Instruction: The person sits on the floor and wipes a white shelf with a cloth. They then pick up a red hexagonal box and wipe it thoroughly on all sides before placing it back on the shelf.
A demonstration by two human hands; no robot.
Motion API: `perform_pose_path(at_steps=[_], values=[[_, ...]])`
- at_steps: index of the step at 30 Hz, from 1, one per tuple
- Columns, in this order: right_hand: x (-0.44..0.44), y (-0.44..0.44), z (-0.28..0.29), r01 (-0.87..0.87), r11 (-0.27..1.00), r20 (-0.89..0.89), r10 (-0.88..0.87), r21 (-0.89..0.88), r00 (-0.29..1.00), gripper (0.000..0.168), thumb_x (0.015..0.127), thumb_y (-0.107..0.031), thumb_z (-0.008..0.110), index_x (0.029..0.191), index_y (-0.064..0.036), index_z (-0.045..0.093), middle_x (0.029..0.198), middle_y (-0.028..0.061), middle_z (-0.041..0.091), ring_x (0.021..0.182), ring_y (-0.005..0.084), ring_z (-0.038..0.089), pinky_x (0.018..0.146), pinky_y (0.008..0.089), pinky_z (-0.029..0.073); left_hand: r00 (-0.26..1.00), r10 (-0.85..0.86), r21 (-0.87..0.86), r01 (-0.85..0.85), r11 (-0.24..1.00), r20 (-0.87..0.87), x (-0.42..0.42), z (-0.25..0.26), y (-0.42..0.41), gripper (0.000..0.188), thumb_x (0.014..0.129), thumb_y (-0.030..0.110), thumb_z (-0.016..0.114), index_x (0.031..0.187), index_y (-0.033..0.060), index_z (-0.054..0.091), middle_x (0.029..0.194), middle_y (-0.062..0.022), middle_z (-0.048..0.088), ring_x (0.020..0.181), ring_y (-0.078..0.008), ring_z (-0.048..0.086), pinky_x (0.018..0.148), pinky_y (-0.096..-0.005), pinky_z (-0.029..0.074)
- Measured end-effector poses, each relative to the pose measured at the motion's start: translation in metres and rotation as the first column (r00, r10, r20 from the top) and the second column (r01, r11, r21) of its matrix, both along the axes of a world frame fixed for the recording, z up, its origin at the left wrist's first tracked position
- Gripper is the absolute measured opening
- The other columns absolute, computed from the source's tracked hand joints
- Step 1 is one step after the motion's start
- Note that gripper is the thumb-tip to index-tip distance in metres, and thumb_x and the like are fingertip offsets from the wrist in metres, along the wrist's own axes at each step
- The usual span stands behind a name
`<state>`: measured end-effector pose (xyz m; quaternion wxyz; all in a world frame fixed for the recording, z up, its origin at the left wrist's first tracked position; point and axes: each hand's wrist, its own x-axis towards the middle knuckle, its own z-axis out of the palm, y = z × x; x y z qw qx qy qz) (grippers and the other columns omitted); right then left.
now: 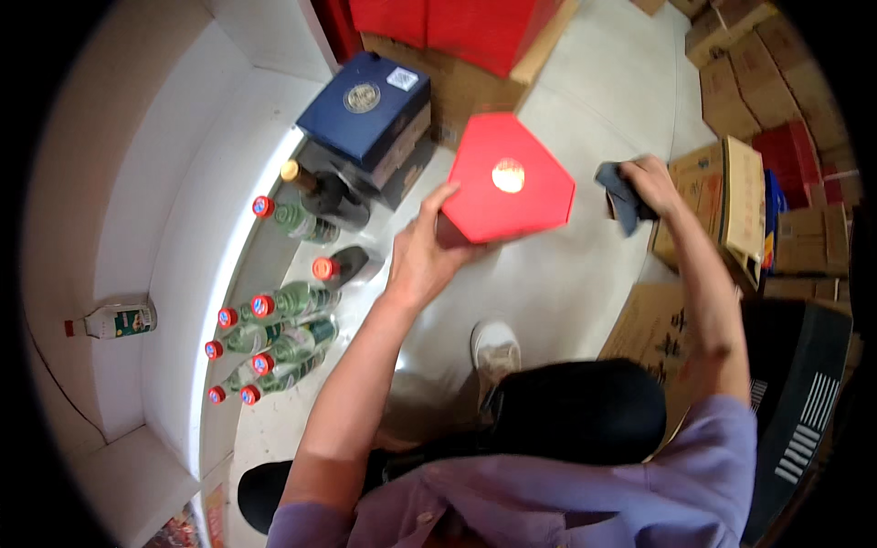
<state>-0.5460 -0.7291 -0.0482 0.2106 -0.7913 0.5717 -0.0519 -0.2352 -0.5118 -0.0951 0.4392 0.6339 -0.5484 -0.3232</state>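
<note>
My left hand [428, 257] grips the lower left side of a red six-sided box [510, 205] with a round gold emblem on top. The box is held above the pale floor, and its underside is hidden. Apart from it, to the right, my right hand [651, 183] clutches a crumpled grey-blue cloth [622, 198]. Left of the box, a dark bottle with a gold cap [336, 198] stands on the floor beside a dark blue box [370, 103] with a round emblem.
Several clear glass bottles with red caps [294, 342] stand along a white shelf unit [199, 157]. One more bottle [123, 320] is inside the shelf. Cardboard cartons [712, 198] are stacked at the right. Red boxes [452, 27] rest on a carton at the top.
</note>
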Motion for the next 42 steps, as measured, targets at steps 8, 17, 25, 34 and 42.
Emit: perform_pose_path(at_steps=[8,17,25,34,42], values=[[-0.005,0.016,-0.038,0.228,0.956,0.245,-0.269,0.182,0.931,0.036,0.081,-0.027,0.052,0.075,0.008,0.060,0.068,0.0176,0.060,0.063,0.0207,0.055,0.065,0.0366,0.046,0.998,-0.004,0.063,-0.001,0.998,0.068,0.004,0.006,0.003,0.089,0.066,0.016,0.087,0.138,0.0203,0.033,0.131,-0.0186,0.056,0.121,-0.0350,0.056,0.103,-0.0433,0.045],[0.061,0.044,-0.014,0.220,0.973,0.414,-0.175,-0.063,0.893,0.039,0.086,-0.032,0.056,0.079,0.006,0.062,0.063,0.0222,0.055,0.059,0.0263,0.052,0.062,0.0387,0.044,0.962,0.040,0.087,-0.017,0.996,-0.271,-0.003,0.020,0.006,0.116,0.073,0.010,0.079,0.154,0.0161,-0.003,0.154,-0.0180,0.027,0.142,-0.0302,0.029,0.111,-0.0395,0.034],[0.096,0.081,-0.021,0.245,0.969,0.631,-0.212,0.036,0.746,0.041,0.093,-0.035,0.054,0.083,0.004,0.061,0.063,0.0136,0.057,0.062,0.0160,0.052,0.063,0.0339,0.045,0.805,0.254,0.333,-0.074,0.940,-0.537,-0.017,0.021,-0.015,0.083,0.094,0.045,0.059,0.154,0.0263,0.006,0.152,-0.0104,0.028,0.131,-0.0277,0.039,0.096,-0.0544,0.042],[0.084,0.094,-0.003,0.337,0.941,0.819,-0.211,0.023,0.534,0.036,0.098,-0.029,0.055,0.093,0.005,0.065,0.075,0.0018,0.063,0.069,0.0086,0.052,0.064,0.0262,0.045,0.784,0.176,0.236,-0.039,0.971,-0.595,-0.021,0.024,0.000,0.065,0.098,0.031,0.055,0.150,0.0108,0.023,0.144,-0.0134,0.040,0.129,-0.0223,0.043,0.105,-0.0388,0.037],[0.093,0.121,0.022,0.222,0.972,0.873,-0.049,-0.070,0.486,0.033,0.102,-0.026,0.050,0.107,0.004,0.062,0.087,-0.0007,0.062,0.076,0.0042,0.051,0.069,0.0210,0.044,0.844,0.099,0.159,-0.017,0.987,-0.527,-0.025,0.019,0.021,0.066,0.097,0.027,0.056,0.150,0.0045,0.023,0.148,-0.0185,0.035,0.137,-0.0257,0.035,0.112,-0.0362,0.027]])
